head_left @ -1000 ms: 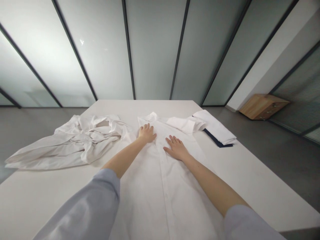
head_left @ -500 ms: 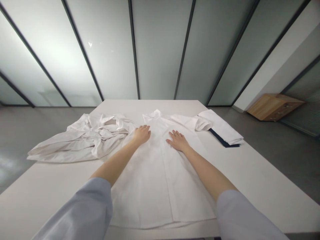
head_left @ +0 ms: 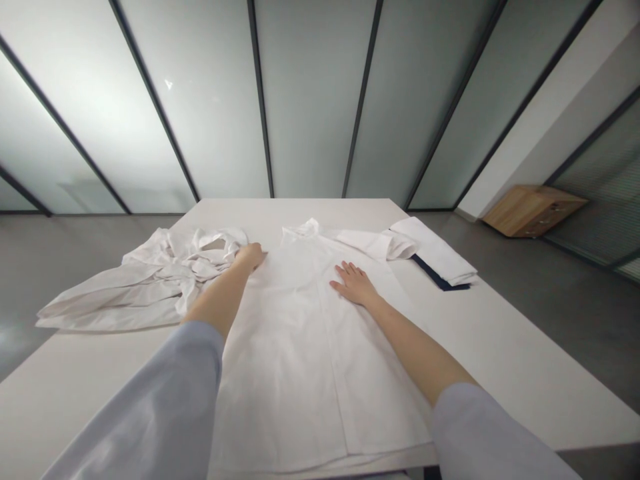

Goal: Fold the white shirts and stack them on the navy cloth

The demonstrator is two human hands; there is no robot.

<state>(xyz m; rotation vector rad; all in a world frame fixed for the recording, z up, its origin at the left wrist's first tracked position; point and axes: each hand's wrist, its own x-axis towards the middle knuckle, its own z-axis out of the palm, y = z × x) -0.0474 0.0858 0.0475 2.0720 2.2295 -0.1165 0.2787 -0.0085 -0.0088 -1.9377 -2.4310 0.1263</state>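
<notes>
A white shirt (head_left: 285, 360) lies spread on the table, its collar (head_left: 307, 229) at the far end and one sleeve (head_left: 373, 243) stretched out to the right. My right hand (head_left: 356, 283) rests flat on the upper right part of the shirt, fingers apart. At the shirt's upper left edge, my left hand (head_left: 251, 255) is closed with curled fingers, gripping the fabric there; its fingertips are mostly hidden. Beside that hand, a rumpled heap of white cloth (head_left: 155, 273) lies on the left of the table.
The white table (head_left: 505, 360) extends beneath everything. On its right lies a folded white cloth (head_left: 435, 250) over a dark navy piece (head_left: 440, 277). Beyond the table stand frosted glass panels (head_left: 310, 100), and a wooden cabinet (head_left: 533, 208) is on the floor at right.
My left hand has moved left from lying flat on the shirt to its upper left edge, and its fingers have closed. My right hand stays on the shirt. The view has shifted slightly.
</notes>
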